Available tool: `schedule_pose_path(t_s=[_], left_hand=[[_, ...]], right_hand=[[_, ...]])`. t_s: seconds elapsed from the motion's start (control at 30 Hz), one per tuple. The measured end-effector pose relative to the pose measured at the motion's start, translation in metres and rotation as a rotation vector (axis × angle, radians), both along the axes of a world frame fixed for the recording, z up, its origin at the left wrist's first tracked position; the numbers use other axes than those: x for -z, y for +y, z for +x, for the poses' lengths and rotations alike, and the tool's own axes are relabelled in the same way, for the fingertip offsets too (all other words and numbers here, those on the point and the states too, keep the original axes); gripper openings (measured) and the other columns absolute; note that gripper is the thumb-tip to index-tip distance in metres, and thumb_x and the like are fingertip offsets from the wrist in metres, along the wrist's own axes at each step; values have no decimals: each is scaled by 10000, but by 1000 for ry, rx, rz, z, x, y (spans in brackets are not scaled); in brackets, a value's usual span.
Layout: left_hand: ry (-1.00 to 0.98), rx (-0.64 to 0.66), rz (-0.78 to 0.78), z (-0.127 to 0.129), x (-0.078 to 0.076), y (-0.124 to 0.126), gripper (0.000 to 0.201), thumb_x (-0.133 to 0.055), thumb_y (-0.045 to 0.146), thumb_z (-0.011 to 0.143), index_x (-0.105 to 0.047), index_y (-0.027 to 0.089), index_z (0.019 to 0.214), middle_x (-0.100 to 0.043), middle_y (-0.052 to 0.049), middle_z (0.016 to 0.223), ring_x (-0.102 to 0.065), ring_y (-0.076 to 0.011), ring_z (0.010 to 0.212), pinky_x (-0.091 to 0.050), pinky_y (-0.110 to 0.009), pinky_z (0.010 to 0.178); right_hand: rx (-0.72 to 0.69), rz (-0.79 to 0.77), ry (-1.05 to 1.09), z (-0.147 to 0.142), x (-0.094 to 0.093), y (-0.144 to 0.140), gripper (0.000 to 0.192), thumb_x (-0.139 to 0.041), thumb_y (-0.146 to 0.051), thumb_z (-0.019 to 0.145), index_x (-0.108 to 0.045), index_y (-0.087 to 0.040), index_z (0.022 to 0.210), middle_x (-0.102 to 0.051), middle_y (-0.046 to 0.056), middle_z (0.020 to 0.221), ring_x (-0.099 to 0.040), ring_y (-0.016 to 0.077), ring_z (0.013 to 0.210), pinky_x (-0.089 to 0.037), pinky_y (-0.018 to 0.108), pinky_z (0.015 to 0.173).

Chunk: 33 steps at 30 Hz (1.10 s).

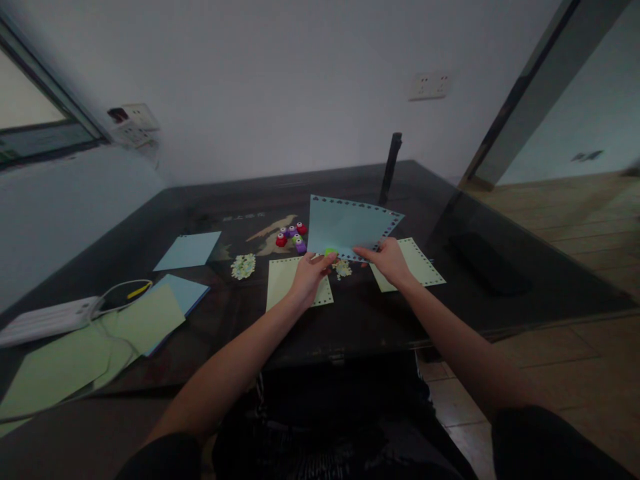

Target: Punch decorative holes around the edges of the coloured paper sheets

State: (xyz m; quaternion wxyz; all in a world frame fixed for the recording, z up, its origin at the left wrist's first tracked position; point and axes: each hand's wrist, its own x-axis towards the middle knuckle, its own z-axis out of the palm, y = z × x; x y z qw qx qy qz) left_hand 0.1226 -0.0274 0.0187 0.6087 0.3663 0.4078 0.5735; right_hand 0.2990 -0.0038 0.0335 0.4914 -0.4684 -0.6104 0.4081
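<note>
A light-blue sheet of paper (345, 223), with small punched shapes along its top, right and bottom edges, is raised off the table. My right hand (389, 261) pinches its lower right edge. My left hand (311, 273) is closed around a small green paper punch (331, 252) at the sheet's bottom edge; the fingers hide most of the punch. Beneath my left hand lies a pale-green sheet (281, 280) with punched edges. Another pale-green punched sheet (417, 263) lies by my right hand. Paper bits (343, 269) are heaped between the hands.
Several red, purple and green punches (291, 235) cluster behind a second pile of bits (243, 266). Loose blue paper (190, 251), stacked green sheets (150, 317), a white power strip (47, 320) with cable, a black post (390, 167) and a dark flat object (487, 263) surround.
</note>
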Motion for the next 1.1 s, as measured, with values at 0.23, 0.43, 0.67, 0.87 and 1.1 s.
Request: schedule_pose_path(t_s=[0.23, 0.43, 0.67, 0.87, 1.1], left_hand=[[13, 20, 14, 0, -1, -1, 355, -789, 291, 601, -602, 157, 871, -673, -69, 876, -612, -152, 783, -386, -257, 666], [9, 19, 20, 0, -2, -1, 348, -786, 283, 604, -603, 155, 871, -669, -61, 867, -612, -146, 773, -390, -247, 661], [13, 21, 39, 0, -2, -1, 333, -784, 286, 606, -614, 149, 858, -681, -68, 867, -623, -156, 784, -401, -264, 694], [-13, 12, 65, 3, -1, -1, 325, -787, 268, 600, -611, 140, 842, -684, -66, 838, -625, -154, 767, -414, -265, 693], [-34, 38, 92, 6, 4, 3, 342, -791, 275, 592, -637, 138, 865, -700, -64, 844, -640, -163, 785, -440, -285, 747]], right_hand=[[0, -4, 0, -1, -4, -2, 226, -703, -354, 635, -632, -144, 678, -675, 56, 675, -588, 145, 544, -525, 301, 525], [12, -14, -16, -1, -7, -5, 205, -697, -342, 646, -639, -149, 684, -681, 65, 680, -598, 155, 555, -526, 302, 534], [5, 5, -17, 0, 0, -1, 266, -697, -390, 651, -651, -138, 722, -688, 73, 707, -602, 159, 565, -517, 298, 538], [1, 10, -20, 1, 1, -1, 269, -694, -390, 653, -669, -147, 766, -704, 81, 778, -609, 165, 584, -527, 304, 547], [21, -6, -1, 4, 1, -1, 288, -710, -379, 633, -673, -131, 775, -707, 80, 779, -608, 164, 580, -521, 288, 505]])
